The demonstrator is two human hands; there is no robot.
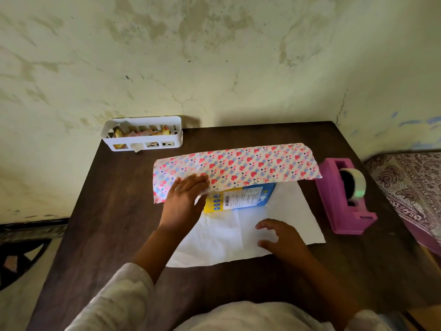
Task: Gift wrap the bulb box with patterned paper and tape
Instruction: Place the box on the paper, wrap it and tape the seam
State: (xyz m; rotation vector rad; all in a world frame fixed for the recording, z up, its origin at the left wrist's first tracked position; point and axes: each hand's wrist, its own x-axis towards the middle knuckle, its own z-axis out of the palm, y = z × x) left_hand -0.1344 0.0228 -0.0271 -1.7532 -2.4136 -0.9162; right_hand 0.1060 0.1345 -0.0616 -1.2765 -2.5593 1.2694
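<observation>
Mid-frame on the table, the bulb box lies half-covered: the left hand presses flat the patterned paper. The right hand hovers, loosely curled, empty. Near flap unfolded, ends and tape dispenser untouched.

The paper lies on the table, its far part folded over the bulb box. The tape dispenser stands to its right; the basket sits at the far left, by the wall.

One box, one paper sheet, one tape dispenser, one basket, two hands
</observation>
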